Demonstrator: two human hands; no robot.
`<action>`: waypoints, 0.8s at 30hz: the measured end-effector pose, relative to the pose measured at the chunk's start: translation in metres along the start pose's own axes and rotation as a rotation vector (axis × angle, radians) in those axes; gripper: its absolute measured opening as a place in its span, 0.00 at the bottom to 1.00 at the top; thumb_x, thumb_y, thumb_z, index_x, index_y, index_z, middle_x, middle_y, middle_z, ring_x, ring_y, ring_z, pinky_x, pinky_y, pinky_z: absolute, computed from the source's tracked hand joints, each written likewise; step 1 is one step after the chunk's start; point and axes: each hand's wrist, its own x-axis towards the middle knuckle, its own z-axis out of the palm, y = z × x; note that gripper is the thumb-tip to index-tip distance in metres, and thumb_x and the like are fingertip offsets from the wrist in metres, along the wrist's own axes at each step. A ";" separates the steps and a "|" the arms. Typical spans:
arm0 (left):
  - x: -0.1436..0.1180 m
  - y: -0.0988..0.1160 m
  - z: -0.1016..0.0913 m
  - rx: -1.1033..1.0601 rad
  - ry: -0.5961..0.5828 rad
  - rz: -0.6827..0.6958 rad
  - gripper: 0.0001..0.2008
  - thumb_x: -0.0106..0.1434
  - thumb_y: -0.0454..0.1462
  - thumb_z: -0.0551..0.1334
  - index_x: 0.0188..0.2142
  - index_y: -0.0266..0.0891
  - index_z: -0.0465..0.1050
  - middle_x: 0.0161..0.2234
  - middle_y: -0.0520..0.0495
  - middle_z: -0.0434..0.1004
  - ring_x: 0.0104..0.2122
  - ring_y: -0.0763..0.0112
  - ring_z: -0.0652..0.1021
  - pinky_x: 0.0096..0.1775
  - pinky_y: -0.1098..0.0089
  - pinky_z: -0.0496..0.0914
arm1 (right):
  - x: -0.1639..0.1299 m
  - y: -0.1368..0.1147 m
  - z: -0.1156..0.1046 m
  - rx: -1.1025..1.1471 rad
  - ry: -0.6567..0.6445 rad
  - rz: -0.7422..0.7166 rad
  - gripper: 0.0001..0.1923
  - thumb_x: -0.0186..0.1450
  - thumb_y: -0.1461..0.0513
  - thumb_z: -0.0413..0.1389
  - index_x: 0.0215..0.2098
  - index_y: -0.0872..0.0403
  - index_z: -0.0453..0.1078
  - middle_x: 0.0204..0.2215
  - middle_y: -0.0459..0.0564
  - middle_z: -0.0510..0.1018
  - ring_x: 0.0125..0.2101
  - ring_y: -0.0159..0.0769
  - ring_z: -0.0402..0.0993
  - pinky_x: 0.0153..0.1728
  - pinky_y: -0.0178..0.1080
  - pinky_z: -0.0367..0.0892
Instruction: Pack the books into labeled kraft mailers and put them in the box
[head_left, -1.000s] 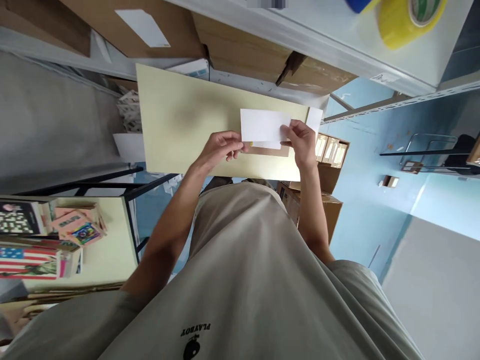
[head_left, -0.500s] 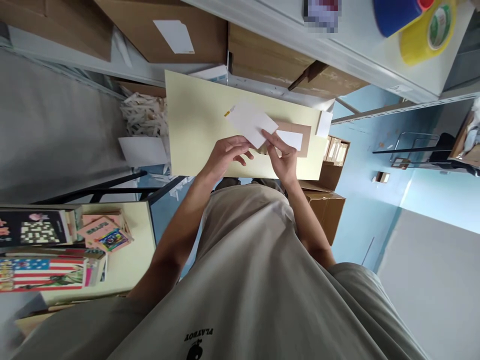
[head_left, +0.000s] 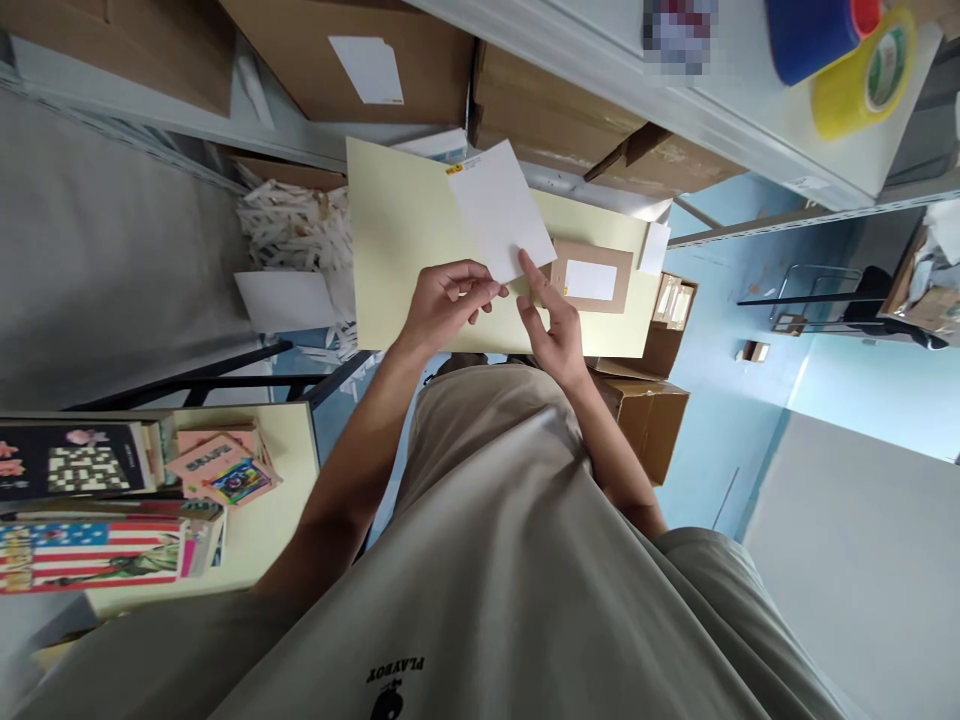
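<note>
A white label sheet (head_left: 504,212) with a small yellow mark and fine print at its far left corner is held up over the pale yellow tabletop (head_left: 401,225). My left hand (head_left: 448,308) pinches its near corner between thumb and fingers. On the sheet's near right edge rests the index fingertip of my right hand (head_left: 555,325), whose thumb is spread apart from it. Just right of the sheet lies a flat brown cardboard mailer (head_left: 624,270) bearing a white label (head_left: 591,280). Whether the held sheet is a peeled label or has a backing, I cannot tell.
A white card (head_left: 654,247) lies at the table's right end. Cardboard boxes (head_left: 551,100) stand behind, under a shelf holding yellow tape (head_left: 844,105). Paper strips (head_left: 289,230) fill a bin at the left. Books (head_left: 90,550) sit on a side table; an open carton (head_left: 652,425) stands right.
The label sheet has swung up and shows more of its face. My right thumb has come away from it, leaving the index finger touching. The left hand keeps its pinch.
</note>
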 end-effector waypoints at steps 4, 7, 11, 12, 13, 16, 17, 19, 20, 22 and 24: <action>0.001 0.000 -0.004 -0.006 -0.004 0.014 0.20 0.63 0.53 0.77 0.35 0.42 0.78 0.37 0.41 0.89 0.31 0.67 0.81 0.27 0.69 0.70 | -0.002 0.003 0.006 -0.013 -0.012 -0.014 0.36 0.86 0.41 0.51 0.87 0.38 0.63 0.83 0.47 0.70 0.83 0.52 0.66 0.84 0.61 0.64; 0.002 0.001 -0.008 0.004 -0.017 0.008 0.21 0.63 0.55 0.77 0.35 0.42 0.78 0.38 0.41 0.89 0.31 0.66 0.81 0.27 0.69 0.70 | -0.002 0.002 0.011 -0.043 -0.046 0.014 0.36 0.86 0.42 0.53 0.89 0.37 0.60 0.84 0.46 0.68 0.80 0.51 0.72 0.82 0.58 0.68; 0.003 0.000 -0.013 0.015 -0.025 0.007 0.21 0.62 0.55 0.78 0.36 0.42 0.80 0.38 0.41 0.89 0.32 0.65 0.82 0.27 0.69 0.69 | -0.001 -0.004 0.017 -0.013 -0.074 0.054 0.35 0.86 0.43 0.53 0.88 0.35 0.60 0.85 0.46 0.66 0.74 0.49 0.80 0.76 0.55 0.77; 0.004 -0.001 -0.015 0.019 -0.023 0.008 0.21 0.62 0.55 0.78 0.36 0.42 0.80 0.37 0.41 0.88 0.32 0.65 0.82 0.26 0.70 0.68 | -0.001 -0.005 0.018 -0.001 -0.075 0.064 0.35 0.86 0.43 0.53 0.88 0.34 0.61 0.85 0.46 0.67 0.73 0.49 0.81 0.75 0.56 0.78; 0.004 -0.001 -0.016 0.024 -0.021 0.009 0.21 0.62 0.55 0.78 0.36 0.42 0.81 0.36 0.42 0.87 0.32 0.64 0.83 0.26 0.70 0.68 | -0.001 -0.007 0.018 0.006 -0.077 0.075 0.35 0.86 0.43 0.54 0.88 0.34 0.61 0.84 0.47 0.68 0.72 0.49 0.82 0.74 0.56 0.79; 0.005 -0.002 -0.020 0.042 -0.023 0.012 0.20 0.62 0.54 0.78 0.36 0.42 0.82 0.34 0.44 0.85 0.33 0.63 0.83 0.26 0.70 0.69 | -0.002 -0.011 0.017 -0.001 -0.082 0.097 0.36 0.85 0.42 0.55 0.88 0.34 0.61 0.83 0.49 0.70 0.70 0.51 0.84 0.72 0.57 0.81; 0.005 -0.003 -0.021 0.046 -0.028 0.015 0.19 0.63 0.54 0.78 0.36 0.42 0.82 0.34 0.44 0.84 0.33 0.63 0.83 0.26 0.70 0.69 | -0.002 -0.011 0.017 -0.005 -0.083 0.099 0.36 0.85 0.42 0.55 0.88 0.34 0.61 0.82 0.49 0.71 0.70 0.52 0.84 0.72 0.58 0.82; 0.006 -0.003 -0.022 0.050 -0.035 0.015 0.19 0.63 0.54 0.78 0.37 0.42 0.82 0.34 0.44 0.84 0.33 0.63 0.83 0.27 0.69 0.70 | -0.003 -0.012 0.017 -0.008 -0.082 0.096 0.35 0.86 0.42 0.53 0.88 0.34 0.60 0.82 0.49 0.71 0.71 0.52 0.83 0.71 0.57 0.82; 0.006 -0.003 -0.023 0.051 -0.035 0.012 0.19 0.63 0.54 0.78 0.37 0.42 0.83 0.35 0.44 0.85 0.33 0.63 0.83 0.27 0.69 0.70 | -0.003 -0.012 0.017 -0.005 -0.081 0.093 0.35 0.87 0.42 0.51 0.88 0.35 0.60 0.82 0.49 0.71 0.71 0.51 0.83 0.70 0.57 0.83; 0.006 -0.003 -0.023 0.047 -0.029 0.008 0.19 0.62 0.53 0.78 0.37 0.42 0.83 0.35 0.43 0.85 0.33 0.64 0.83 0.27 0.69 0.70 | -0.003 -0.012 0.018 0.001 -0.076 0.091 0.35 0.87 0.42 0.49 0.88 0.35 0.59 0.82 0.50 0.73 0.72 0.51 0.83 0.70 0.56 0.83; 0.006 -0.004 -0.022 0.041 -0.020 0.004 0.19 0.61 0.53 0.78 0.37 0.42 0.83 0.35 0.44 0.84 0.32 0.64 0.82 0.27 0.69 0.69 | -0.002 -0.014 0.018 -0.004 -0.075 0.099 0.35 0.87 0.42 0.50 0.88 0.36 0.59 0.80 0.51 0.75 0.72 0.51 0.83 0.70 0.56 0.83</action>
